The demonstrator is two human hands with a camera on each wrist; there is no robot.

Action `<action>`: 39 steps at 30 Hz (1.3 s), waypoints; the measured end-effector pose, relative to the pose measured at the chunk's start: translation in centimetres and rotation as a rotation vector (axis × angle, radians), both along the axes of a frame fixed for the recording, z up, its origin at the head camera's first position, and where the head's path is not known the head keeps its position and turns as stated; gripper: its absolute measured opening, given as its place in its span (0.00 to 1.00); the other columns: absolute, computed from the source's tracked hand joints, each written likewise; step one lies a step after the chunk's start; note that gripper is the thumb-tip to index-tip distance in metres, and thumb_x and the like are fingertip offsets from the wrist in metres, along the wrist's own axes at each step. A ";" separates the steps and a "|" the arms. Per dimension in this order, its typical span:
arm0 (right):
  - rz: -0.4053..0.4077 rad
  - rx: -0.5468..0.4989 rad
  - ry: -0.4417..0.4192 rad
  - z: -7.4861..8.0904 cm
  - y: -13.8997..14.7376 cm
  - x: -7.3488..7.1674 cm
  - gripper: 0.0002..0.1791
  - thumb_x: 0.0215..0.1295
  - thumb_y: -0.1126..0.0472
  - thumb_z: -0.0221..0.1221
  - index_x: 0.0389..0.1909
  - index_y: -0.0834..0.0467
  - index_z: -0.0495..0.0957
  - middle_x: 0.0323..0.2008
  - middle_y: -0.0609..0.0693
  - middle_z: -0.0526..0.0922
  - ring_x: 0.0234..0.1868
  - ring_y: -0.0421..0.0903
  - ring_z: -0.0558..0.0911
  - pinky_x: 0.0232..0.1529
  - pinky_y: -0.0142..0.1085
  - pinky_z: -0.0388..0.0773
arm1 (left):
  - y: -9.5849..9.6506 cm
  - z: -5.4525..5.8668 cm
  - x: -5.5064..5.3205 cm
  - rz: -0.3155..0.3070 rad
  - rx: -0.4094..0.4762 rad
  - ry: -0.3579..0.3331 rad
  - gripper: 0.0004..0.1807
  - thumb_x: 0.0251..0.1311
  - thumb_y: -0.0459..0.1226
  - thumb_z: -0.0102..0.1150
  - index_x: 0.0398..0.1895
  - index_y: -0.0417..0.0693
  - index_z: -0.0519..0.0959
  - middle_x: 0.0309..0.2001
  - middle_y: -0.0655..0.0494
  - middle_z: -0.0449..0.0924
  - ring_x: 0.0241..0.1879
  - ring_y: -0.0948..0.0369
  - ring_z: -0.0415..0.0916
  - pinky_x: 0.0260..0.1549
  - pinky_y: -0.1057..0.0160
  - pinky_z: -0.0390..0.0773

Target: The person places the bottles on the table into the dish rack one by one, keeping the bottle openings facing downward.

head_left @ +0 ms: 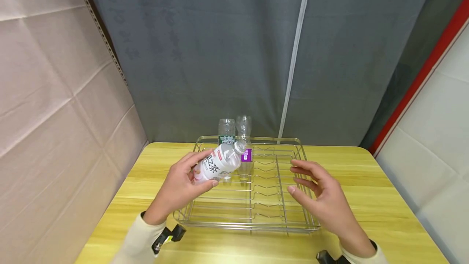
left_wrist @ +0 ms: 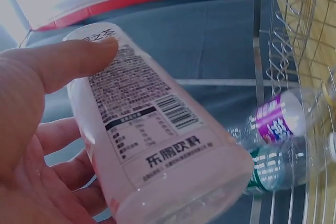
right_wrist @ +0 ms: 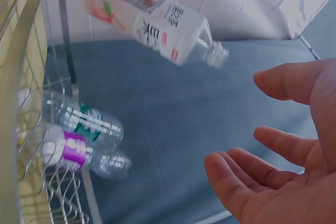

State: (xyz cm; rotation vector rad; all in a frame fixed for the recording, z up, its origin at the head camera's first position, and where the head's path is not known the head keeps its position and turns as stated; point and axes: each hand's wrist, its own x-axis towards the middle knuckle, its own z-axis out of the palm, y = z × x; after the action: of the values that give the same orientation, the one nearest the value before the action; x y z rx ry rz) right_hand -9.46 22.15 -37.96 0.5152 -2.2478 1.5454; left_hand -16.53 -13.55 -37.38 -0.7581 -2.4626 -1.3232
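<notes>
A clear plastic drink bottle with a white and pink label (head_left: 213, 163) is held tilted above the rack's left part, its neck pointing to the upper right in the head view. My left hand (head_left: 183, 180) grips it around the lower body; the thumb lies across the label in the left wrist view. A peach picture shows on the bottle (right_wrist: 152, 19) in the right wrist view. Over the right side of the wire rack (head_left: 267, 227), my right hand (head_left: 324, 199) hovers with fingers apart and loosely bent, holding nothing and apart from the bottle.
Two clear bottles stand in the back of the rack, seemingly neck down: one with a green label (head_left: 226, 129), one with a purple label (head_left: 246, 155). The rack sits on a yellow wooden table (head_left: 366, 186). A grey curtain (head_left: 220, 52) hangs behind.
</notes>
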 end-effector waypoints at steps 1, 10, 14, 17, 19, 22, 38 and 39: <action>0.016 -0.001 0.013 0.1 -0.3 -0.1 0.33 0.65 0.73 0.69 0.70 0.55 0.76 0.65 0.45 0.79 0.62 0.36 0.81 0.61 0.26 0.82 | 0.3 0.1 0.1 -0.008 -0.015 0.004 0.42 0.50 0.36 0.84 0.71 0.60 0.77 0.57 0.56 0.81 0.46 0.56 0.79 0.35 0.66 0.87; 0.085 0.036 0.062 1.0 -1.8 -0.3 0.35 0.59 0.73 0.74 0.67 0.53 0.78 0.66 0.46 0.79 0.66 0.39 0.80 0.62 0.33 0.83 | 2.7 0.6 0.8 -0.105 -0.147 -0.003 0.42 0.48 0.38 0.85 0.71 0.53 0.79 0.59 0.54 0.81 0.45 0.58 0.80 0.35 0.70 0.86; 0.096 0.075 0.072 1.2 -2.2 -0.4 0.35 0.58 0.71 0.75 0.66 0.51 0.78 0.65 0.45 0.80 0.66 0.40 0.80 0.62 0.33 0.84 | 3.5 0.6 1.1 -0.142 -0.202 -0.005 0.42 0.47 0.40 0.85 0.70 0.53 0.80 0.57 0.57 0.83 0.44 0.61 0.79 0.35 0.70 0.86; 0.078 0.138 0.086 1.0 -2.4 -0.6 0.33 0.58 0.68 0.76 0.65 0.50 0.80 0.64 0.44 0.82 0.65 0.40 0.80 0.61 0.33 0.85 | 4.1 0.6 1.2 -0.172 -0.241 0.000 0.41 0.47 0.42 0.85 0.69 0.53 0.81 0.56 0.59 0.85 0.44 0.63 0.79 0.36 0.70 0.85; 0.063 0.184 0.090 0.9 -2.6 -0.8 0.32 0.58 0.64 0.77 0.64 0.48 0.80 0.63 0.42 0.83 0.64 0.40 0.81 0.60 0.35 0.85 | 4.4 0.5 1.3 -0.191 -0.268 0.010 0.40 0.47 0.43 0.85 0.68 0.53 0.81 0.55 0.59 0.85 0.44 0.64 0.78 0.36 0.71 0.83; 0.062 0.241 0.084 0.6 -2.8 -1.0 0.31 0.57 0.59 0.79 0.63 0.45 0.82 0.61 0.40 0.84 0.62 0.40 0.82 0.57 0.38 0.87 | 4.8 0.5 1.3 -0.215 -0.300 0.009 0.39 0.48 0.44 0.85 0.67 0.55 0.82 0.55 0.60 0.86 0.43 0.65 0.78 0.35 0.71 0.82; 0.133 0.281 0.005 -0.4 -3.4 -1.8 0.30 0.50 0.55 0.82 0.57 0.47 0.85 0.54 0.38 0.88 0.47 0.36 0.85 0.46 0.35 0.88 | 5.3 0.0 1.1 -0.258 -0.320 -0.018 0.38 0.47 0.47 0.86 0.65 0.55 0.83 0.58 0.60 0.87 0.44 0.66 0.79 0.37 0.72 0.80; 0.133 0.278 0.006 -0.4 -3.4 -1.8 0.30 0.50 0.55 0.82 0.57 0.47 0.85 0.54 0.38 0.88 0.47 0.36 0.86 0.45 0.35 0.88 | 5.3 0.0 1.1 -0.261 -0.313 -0.025 0.38 0.47 0.47 0.86 0.65 0.55 0.83 0.58 0.61 0.87 0.44 0.66 0.79 0.36 0.71 0.81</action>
State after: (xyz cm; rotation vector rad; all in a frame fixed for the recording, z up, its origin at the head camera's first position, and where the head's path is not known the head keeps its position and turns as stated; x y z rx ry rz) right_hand -11.25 18.76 -38.31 0.7597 -2.4831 1.2912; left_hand -15.43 -8.24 -37.37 -1.1768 -2.6990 -1.0364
